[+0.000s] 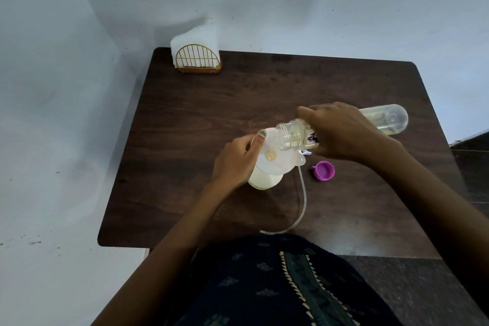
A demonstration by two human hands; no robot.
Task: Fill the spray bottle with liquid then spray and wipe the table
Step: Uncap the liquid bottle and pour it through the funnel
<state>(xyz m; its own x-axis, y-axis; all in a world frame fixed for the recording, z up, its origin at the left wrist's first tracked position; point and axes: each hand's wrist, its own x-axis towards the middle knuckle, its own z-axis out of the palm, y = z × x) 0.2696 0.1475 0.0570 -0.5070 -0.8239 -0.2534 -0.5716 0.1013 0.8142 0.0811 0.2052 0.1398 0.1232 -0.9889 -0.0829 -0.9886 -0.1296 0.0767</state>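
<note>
Spray bottle (pixel 264 180) standing near the table's middle, pale yellowish liquid already showing in its body, a translucent funnel (pixel 275 156) sitting in its neck. Left hand (pixel 235 164) is wrapping the bottle and funnel rim, thumb laid along the funnel edge — steadying both, I judge, so nothing tips under the pour. Right hand (pixel 341 132) is gripping a clear refill bottle (pixel 381 120), fingers curled round its middle, and is tilting it nearly level with its open mouth over the funnel; the stream itself is too faint to make out, so whether liquid is running I cannot tell. Purple cap (pixel 324 171) is lying just right of the funnel, presumably off the refill bottle. A white spray head (pixel 304 152) with its dip tube (pixel 301 206) is lying beside the spray bottle, tube curving toward the near edge — set aside for refitting. Dark wood table (pixel 211 119) against pale walls; gold wire napkin holder (pixel 198 59) holding white tissue at the far-left corner, likely for wiping.
</note>
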